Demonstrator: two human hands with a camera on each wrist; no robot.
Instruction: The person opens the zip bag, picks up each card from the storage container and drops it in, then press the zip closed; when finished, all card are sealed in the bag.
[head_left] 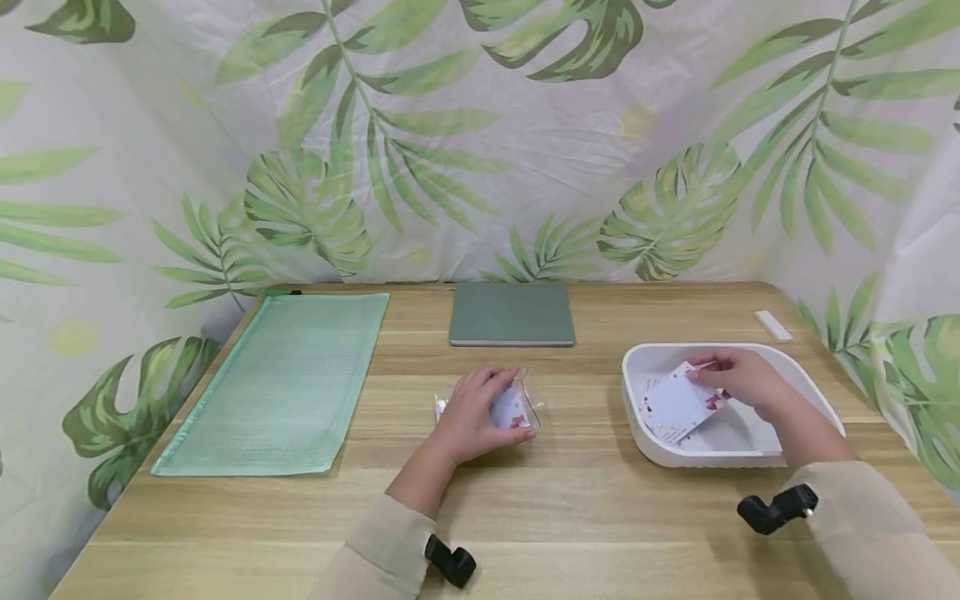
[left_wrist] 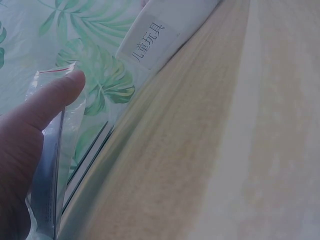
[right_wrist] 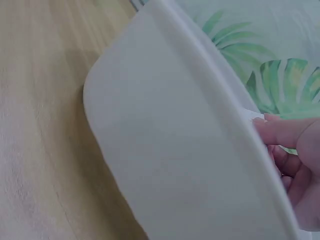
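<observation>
My left hand (head_left: pixel 474 423) grips a small clear plastic packet (head_left: pixel 512 408) in the middle of the table, fingers over its far side and thumb along the near edge. Inside the packet is something pale blue with small red figures. In the left wrist view, the thumb (left_wrist: pixel 50 102) presses on the clear film, which has a red strip at its top. My right hand (head_left: pixel 742 382) reaches into a white plastic tub (head_left: pixel 633 408) and pinches a pale printed note card (head_left: pixel 675 404) by its upper right corner. The tub wall hides much of that hand in the right wrist view.
A green mesh zip pouch (head_left: pixel 277 387) lies flat at the left. Behind the packet is a dark green notebook (head_left: pixel 512 315). A small white bar (head_left: pixel 773 326) lies beyond the tub, near the right table edge. Leaf-patterned cloth (head_left: pixel 420 167) hangs behind the table.
</observation>
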